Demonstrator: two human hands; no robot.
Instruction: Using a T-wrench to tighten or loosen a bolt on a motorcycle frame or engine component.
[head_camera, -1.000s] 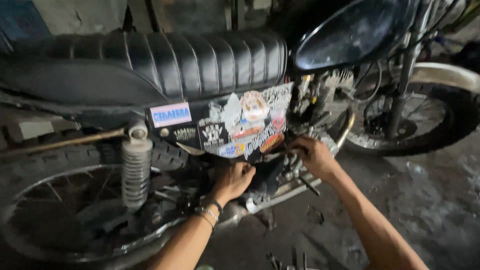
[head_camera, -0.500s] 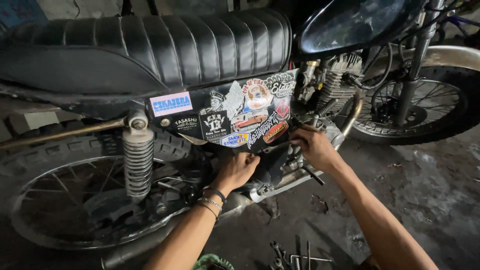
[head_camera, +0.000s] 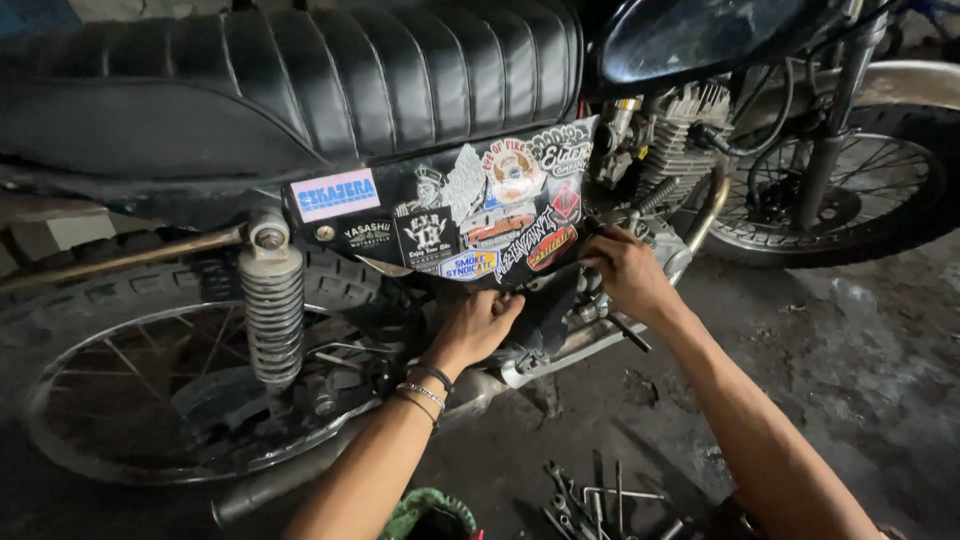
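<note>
Stickered side cover (head_camera: 470, 225), long axis level, both hands' fingers gripping its lower edge

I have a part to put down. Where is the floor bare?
Bare floor lies right of the right hand, below the front wheel. It is crowded near the tools and around the left hand.

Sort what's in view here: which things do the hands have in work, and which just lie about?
In hand:
- side cover, stickered, black
- left hand at its lower edge
- right hand at its front edge, by the engine

Lying about:
- tools loose on the floor
- green thing at the bottom edge
- rear shock, untouched
</note>
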